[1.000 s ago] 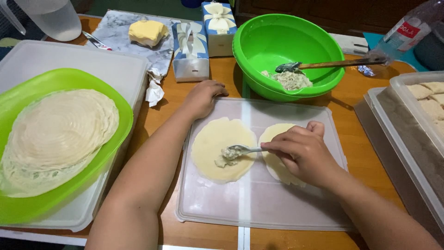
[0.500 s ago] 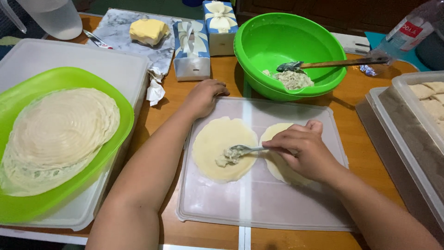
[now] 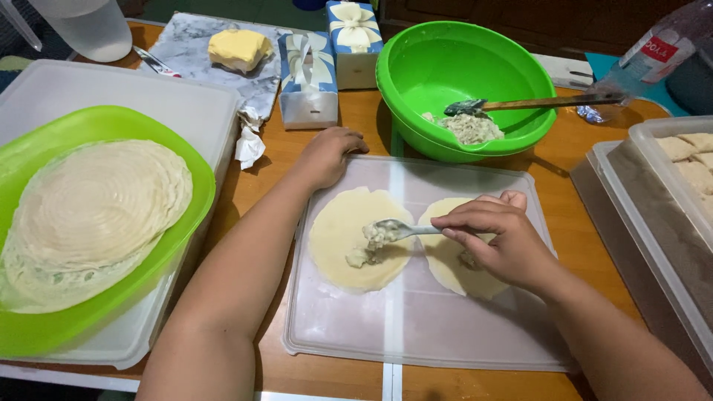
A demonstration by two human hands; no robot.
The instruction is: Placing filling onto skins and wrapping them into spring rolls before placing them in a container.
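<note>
Two round pale dough wrappers lie on a clear plastic board (image 3: 416,334). My right hand (image 3: 501,241) grips a metal spoon (image 3: 405,228) whose bowl rests on a lump of pale filling (image 3: 369,247) on the left wrapper (image 3: 334,230). That hand covers part of the right wrapper (image 3: 445,263). My left hand (image 3: 327,154) rests with curled fingers on the wooden table at the board's top left corner, holding nothing.
A green bowl (image 3: 416,63) with filling and a wooden-handled spoon (image 3: 535,104) stands behind the board. A green tray with stacked round wrappers (image 3: 89,215) sits left on a white lid. Butter (image 3: 238,48), two gift-style boxes (image 3: 308,78) and a container of dough pieces (image 3: 687,160) surround.
The spoon has left a lump of filling on the left wrapper and shifted slightly; my left hand stays at the board's corner.
</note>
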